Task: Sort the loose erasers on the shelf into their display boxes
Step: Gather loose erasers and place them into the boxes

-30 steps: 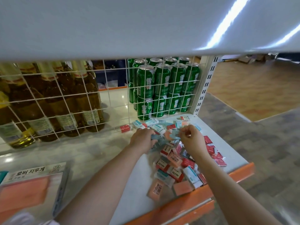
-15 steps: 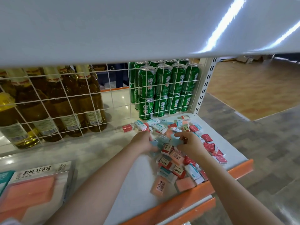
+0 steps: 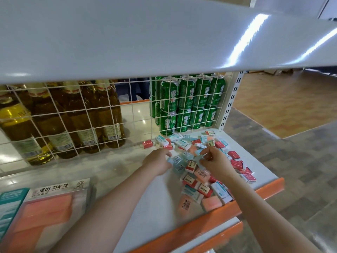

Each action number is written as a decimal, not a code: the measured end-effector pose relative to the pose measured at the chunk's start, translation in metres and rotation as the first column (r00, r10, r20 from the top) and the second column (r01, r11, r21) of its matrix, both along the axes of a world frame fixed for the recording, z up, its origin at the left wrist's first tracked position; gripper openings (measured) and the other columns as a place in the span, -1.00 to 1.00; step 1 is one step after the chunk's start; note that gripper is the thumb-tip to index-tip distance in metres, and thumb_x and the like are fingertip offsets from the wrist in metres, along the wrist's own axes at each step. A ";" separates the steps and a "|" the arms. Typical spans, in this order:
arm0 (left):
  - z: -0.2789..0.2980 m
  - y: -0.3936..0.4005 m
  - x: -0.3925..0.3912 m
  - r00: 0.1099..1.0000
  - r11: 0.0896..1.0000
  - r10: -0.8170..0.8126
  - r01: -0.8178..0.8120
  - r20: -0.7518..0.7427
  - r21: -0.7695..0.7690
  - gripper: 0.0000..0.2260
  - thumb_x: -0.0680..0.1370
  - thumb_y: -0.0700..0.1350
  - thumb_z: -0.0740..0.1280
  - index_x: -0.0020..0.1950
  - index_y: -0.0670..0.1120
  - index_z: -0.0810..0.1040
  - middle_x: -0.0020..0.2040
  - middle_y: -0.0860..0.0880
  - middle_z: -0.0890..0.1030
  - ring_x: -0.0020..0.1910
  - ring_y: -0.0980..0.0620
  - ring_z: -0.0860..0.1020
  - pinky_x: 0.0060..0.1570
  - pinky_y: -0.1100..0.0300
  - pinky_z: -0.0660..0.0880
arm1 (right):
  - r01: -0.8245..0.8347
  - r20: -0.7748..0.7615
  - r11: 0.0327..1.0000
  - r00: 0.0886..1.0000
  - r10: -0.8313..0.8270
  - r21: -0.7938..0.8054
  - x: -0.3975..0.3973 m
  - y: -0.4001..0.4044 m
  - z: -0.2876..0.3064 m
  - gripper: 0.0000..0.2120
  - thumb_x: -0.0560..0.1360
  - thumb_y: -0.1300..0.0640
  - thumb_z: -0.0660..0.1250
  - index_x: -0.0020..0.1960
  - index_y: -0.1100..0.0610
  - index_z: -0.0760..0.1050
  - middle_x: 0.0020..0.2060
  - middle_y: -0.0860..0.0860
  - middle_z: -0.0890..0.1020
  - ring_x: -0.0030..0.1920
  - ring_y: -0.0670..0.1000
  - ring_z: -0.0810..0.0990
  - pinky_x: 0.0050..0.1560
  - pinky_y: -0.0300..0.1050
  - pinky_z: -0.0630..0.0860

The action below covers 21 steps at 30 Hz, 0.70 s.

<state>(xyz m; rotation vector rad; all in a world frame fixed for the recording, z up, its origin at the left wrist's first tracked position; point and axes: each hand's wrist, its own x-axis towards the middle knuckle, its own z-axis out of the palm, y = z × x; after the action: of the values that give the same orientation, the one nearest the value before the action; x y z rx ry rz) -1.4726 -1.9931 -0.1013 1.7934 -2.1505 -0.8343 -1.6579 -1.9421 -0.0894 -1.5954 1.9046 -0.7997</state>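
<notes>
A heap of loose erasers (image 3: pixel 200 181) in red, teal and salmon wrappers lies on the right part of the white shelf (image 3: pixel 151 201). My left hand (image 3: pixel 157 163) sits at the heap's left edge, its curled fingers holding light blue erasers (image 3: pixel 176 161). My right hand (image 3: pixel 216 162) is over the heap's middle and pinches a light blue eraser (image 3: pixel 197 152) between thumb and fingers. A display box with salmon erasers (image 3: pixel 47 212) stands at the lower left, with a teal display box (image 3: pixel 9 205) at its left.
A white wire grid (image 3: pixel 94 125) backs the shelf; brown bottles (image 3: pixel 76 121) and green cans (image 3: pixel 186 105) stand behind it. Another white shelf (image 3: pixel 145 37) hangs low overhead. An orange rail (image 3: pixel 209 221) edges the front. Grey floor lies to the right.
Both hands drew slightly toward me from the heap's far side. The right hand now pinches a light blue eraser close to the left hand, which holds a few light blue ones.
</notes>
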 end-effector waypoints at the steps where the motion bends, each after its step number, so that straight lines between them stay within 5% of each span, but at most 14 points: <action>1: 0.000 0.001 0.002 1.000 1.000 -0.007 0.006 -0.016 -0.012 -0.72 0.52 -0.10 0.34 0.22 0.01 0.47 0.09 -0.08 0.58 -0.02 -0.08 0.58 0.00 0.09 0.51 | 0.003 0.024 1.000 1.000 -0.003 -0.007 0.001 0.000 0.002 -0.85 0.50 0.28 0.29 -0.02 0.06 0.42 -0.25 -0.04 0.50 -0.34 -0.13 0.47 -0.39 -0.34 0.38; 7: -0.001 0.010 0.016 0.960 0.999 0.051 -0.047 -0.275 0.023 -0.88 0.54 -0.21 0.28 0.02 -0.03 0.41 -0.25 -0.03 0.51 -0.25 -0.07 0.59 -0.22 0.12 0.50 | -0.014 -0.025 1.000 1.000 0.013 -0.018 0.008 0.006 0.002 -0.80 0.51 0.31 0.27 0.09 0.13 0.52 -0.33 -0.09 0.47 -0.37 -0.10 0.45 -0.33 -0.24 0.47; 11: 0.000 0.018 0.025 0.893 0.989 0.136 -0.094 -0.430 0.118 -0.82 0.54 -0.32 0.23 -0.01 -0.05 0.35 -0.14 -0.09 0.50 -0.23 -0.06 0.58 -0.09 0.01 0.56 | -0.023 -0.077 0.999 0.997 0.021 -0.028 0.017 0.009 0.001 -0.78 0.53 0.27 0.25 0.15 0.14 0.53 -0.22 -0.14 0.49 -0.29 -0.16 0.45 -0.33 -0.37 0.37; 16: 0.002 0.027 0.035 0.870 0.987 0.152 -0.106 -0.470 0.124 -0.78 0.53 -0.34 0.20 0.05 -0.03 0.39 -0.19 -0.04 0.49 -0.22 -0.02 0.56 -0.30 0.23 0.48 | -0.080 -0.185 0.997 0.979 0.079 0.005 0.029 0.012 0.002 -0.71 0.57 0.25 0.17 0.25 0.11 0.48 0.11 0.06 0.59 -0.15 -0.01 0.56 -0.24 -0.34 0.47; 21: -0.001 0.033 0.042 0.858 0.986 0.168 -0.141 -0.485 0.093 -0.77 0.50 -0.34 0.25 0.04 -0.03 0.44 -0.19 0.02 0.49 -0.14 -0.02 0.53 -0.27 0.26 0.50 | -0.067 -0.294 0.991 0.951 0.099 0.117 0.033 0.016 -0.004 -0.66 0.54 0.24 0.21 0.30 0.08 0.42 0.07 0.05 0.59 -0.18 -0.05 0.57 -0.26 -0.29 0.55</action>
<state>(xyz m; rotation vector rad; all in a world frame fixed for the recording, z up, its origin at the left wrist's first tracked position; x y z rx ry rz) -1.4310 -1.9603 -0.1021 1.5344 -1.6489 -1.1681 -1.6247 -1.9261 -0.0931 -1.7985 2.0308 -0.4321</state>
